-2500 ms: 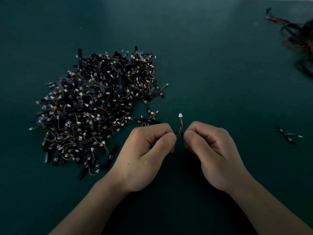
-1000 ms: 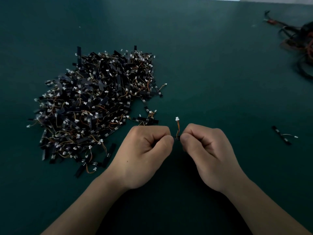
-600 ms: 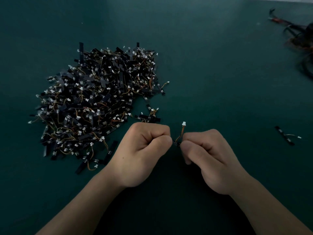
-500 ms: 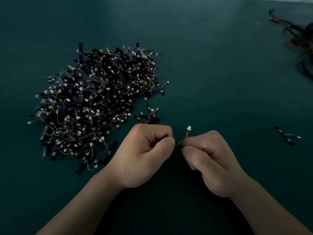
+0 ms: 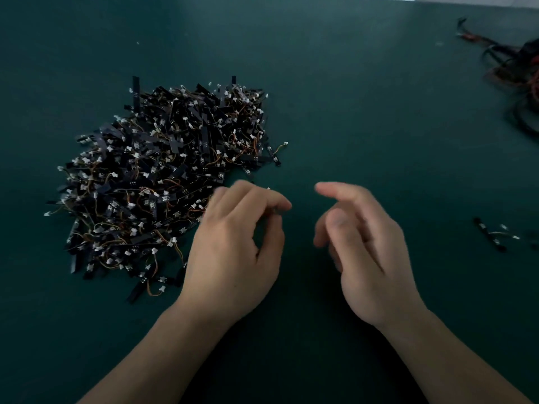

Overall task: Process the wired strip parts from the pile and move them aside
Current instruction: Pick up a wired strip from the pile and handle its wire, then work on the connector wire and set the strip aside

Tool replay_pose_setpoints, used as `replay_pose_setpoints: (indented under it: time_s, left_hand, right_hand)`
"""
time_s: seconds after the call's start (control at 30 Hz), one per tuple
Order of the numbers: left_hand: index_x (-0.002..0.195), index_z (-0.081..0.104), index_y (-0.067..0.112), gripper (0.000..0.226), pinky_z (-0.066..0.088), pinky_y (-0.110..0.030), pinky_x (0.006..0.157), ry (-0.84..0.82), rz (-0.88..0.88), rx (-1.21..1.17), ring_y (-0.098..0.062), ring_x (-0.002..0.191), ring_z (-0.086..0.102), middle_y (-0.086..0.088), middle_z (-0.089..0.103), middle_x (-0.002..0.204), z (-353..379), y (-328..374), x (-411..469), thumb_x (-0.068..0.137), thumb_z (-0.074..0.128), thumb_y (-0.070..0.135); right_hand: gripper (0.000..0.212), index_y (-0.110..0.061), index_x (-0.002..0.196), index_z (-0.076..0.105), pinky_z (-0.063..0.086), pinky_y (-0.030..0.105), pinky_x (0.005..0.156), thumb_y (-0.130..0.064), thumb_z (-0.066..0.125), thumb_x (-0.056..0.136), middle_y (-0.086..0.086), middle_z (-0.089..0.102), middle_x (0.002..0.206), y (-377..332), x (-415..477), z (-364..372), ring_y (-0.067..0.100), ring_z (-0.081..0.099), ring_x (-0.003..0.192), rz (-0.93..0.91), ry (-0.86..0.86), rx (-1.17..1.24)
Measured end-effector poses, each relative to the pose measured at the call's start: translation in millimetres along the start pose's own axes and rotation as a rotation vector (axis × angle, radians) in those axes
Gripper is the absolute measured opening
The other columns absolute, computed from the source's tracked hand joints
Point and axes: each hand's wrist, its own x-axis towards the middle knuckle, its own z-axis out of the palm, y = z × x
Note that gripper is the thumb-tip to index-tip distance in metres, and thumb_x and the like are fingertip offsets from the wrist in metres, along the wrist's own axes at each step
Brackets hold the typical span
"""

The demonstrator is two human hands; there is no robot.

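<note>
Hovering at the near edge of the pile [image 5: 163, 176], the left hand [image 5: 236, 249] curls its fingers toward the thumb. Whether a strip is pinched there I cannot tell, because of the blur. The right hand [image 5: 370, 258] hangs loose and spread, holding nothing. Finished parts [image 5: 493, 234] lie well apart to the right on the green table [image 5: 350, 97]. This is likely the next pick — best to take a stray strip at the fringe by its black body, not the wire, or tangled neighbours may drag along.

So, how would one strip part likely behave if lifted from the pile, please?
Probably light: everything in the pile looks small and thin. Wires curl loosely, so likely floppy; the black strips look straight, likely stiffer. Wires interlace, so neighbours may snag.
</note>
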Motion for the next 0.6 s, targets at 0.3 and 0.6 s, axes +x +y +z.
replay_pose_setpoints:
  time_s: [0.3,0.6]
  left_hand:
    - [0.123,0.067,0.034,0.035,0.016,-0.034,0.091,-0.089,-0.172,0.309,-0.017,0.114,0.055,0.019,0.065,0.113,-0.1,-5.3,-2.3,0.094,0.07,0.016]
    - [0.114,0.071,0.037,0.018,0.029,-0.047,0.096,-0.089,-0.15,0.285,-0.017,0.111,0.049,0.019,0.062,0.109,-1.5,-2.5,0.2,0.099,0.065,0.032]
  right_hand:
    - [0.023,-0.028,0.112,0.07,0.045,0.015,0.057,-0.038,0.052,0.103,-0.004,0.068,0.076,-6.9,1.8,1.7,0.01,0.061,0.061,0.113,0.003,-0.023]
    - [0.015,-0.03,0.111,0.07,0.052,0.019,0.059,-0.026,0.062,0.099,-0.011,0.071,0.089,-5.9,2.9,2.5,0.011,0.064,0.067,0.178,0.024,-0.132]
